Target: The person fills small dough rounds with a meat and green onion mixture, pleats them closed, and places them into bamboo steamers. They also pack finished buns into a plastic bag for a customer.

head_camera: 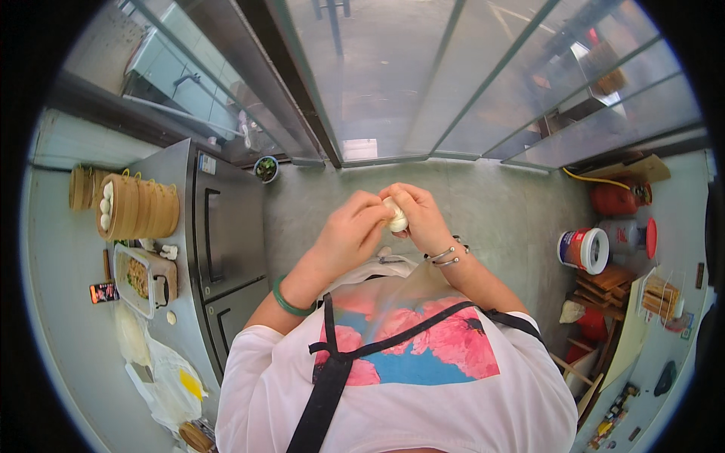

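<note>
A small white dough bun (398,216) with pleats in its top is held in front of my chest, above the floor. The fingers of my right hand (422,212) curl around its far side and underneath. My left hand (354,226) pinches its near-left edge between thumb and fingertips. Fingers hide part of the bun, and any filling inside is out of sight. On my left, a stainless-steel counter carries a clear plastic tub of chopped filling (139,277). A small piece of dough (171,317) lies beside that tub.
Stacked bamboo steamers (144,206) with white buns stand on the left counter, over a steel refrigerator (229,221). A phone (104,293) and plastic bag (167,382) lie nearby. On the right are a white bucket (583,250), red gas cylinder (617,198) and wooden boards (603,286). Glass doors (391,85) stand ahead.
</note>
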{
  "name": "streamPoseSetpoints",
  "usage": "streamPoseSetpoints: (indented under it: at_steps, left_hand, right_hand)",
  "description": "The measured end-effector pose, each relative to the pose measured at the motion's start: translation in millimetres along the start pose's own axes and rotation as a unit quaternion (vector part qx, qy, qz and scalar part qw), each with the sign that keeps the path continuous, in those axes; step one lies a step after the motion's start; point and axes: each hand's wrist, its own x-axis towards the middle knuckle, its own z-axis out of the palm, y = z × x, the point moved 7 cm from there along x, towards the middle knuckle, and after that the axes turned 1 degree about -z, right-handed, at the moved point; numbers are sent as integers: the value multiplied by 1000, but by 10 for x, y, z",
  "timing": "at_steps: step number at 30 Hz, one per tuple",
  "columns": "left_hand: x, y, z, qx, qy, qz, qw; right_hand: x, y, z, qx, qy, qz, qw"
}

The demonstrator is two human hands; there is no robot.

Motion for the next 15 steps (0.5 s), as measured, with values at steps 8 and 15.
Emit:
streamPoseSetpoints:
  at_steps: [8, 15]
  left_hand:
    - [-486, -243, -725, -34, 27, -137, 990]
    - [-1176, -505, -1619, 24, 125, -205, 970]
  right_hand:
    - [282, 257, 847, 24, -81, 26, 996]
    - [532, 657, 1933, -75, -155, 42, 984]
